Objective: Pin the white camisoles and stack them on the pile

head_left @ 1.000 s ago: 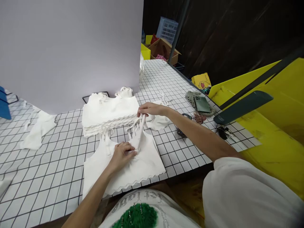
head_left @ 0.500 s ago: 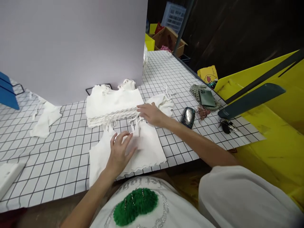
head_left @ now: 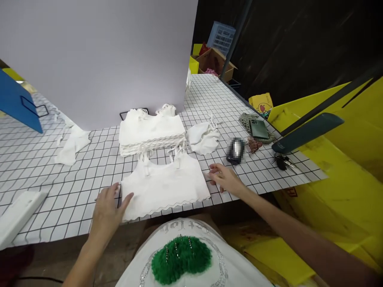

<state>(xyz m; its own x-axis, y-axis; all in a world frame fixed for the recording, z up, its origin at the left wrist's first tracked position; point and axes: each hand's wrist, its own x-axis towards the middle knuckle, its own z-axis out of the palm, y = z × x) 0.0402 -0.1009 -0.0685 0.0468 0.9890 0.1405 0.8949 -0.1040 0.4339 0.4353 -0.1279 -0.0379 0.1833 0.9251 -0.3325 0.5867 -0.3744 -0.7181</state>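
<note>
A white top (head_left: 163,185) lies flat on the gridded tabletop (head_left: 74,179); left hand (head_left: 107,207) and right hand (head_left: 226,179) (both open) touch its sides.

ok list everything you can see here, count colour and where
flat top: 1, white, table's near edge, between the hands
stack of tops: 1, white, behind the flat top
crumpled top: 1, white, right of the stack
loose cloth: 1, white, left of the stack
backdrop board: 1, pale grey, upright behind the stack
phone: 1, green, right side
keys: 1 bunch, dark, near the right edge
table: 1, white with black grid
left hand: open, at the flat top's left corner
right hand: open, at its right edge
</note>
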